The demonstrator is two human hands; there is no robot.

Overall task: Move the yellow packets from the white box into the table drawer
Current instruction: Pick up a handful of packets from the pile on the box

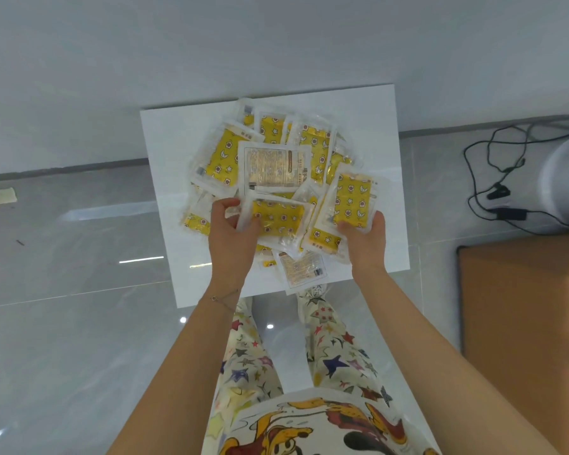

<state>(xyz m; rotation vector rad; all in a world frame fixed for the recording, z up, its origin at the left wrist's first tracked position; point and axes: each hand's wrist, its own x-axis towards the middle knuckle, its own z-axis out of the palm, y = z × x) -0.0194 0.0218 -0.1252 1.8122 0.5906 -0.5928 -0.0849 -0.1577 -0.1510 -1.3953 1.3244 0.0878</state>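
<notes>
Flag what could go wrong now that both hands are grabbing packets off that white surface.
1. The left hand and right hand each pinch only a packet's edge; the slick wrappers could slip out on lifting.
2. The pile of yellow packets overlaps loosely, so lifting may drag neighbours along.
3. One face-down packet already overhangs the near edge of the white surface and could fall to the floor.

Both arms reached forward and down.
The left hand and right hand were curled closed, fingers gripping, forearms bare.
</notes>
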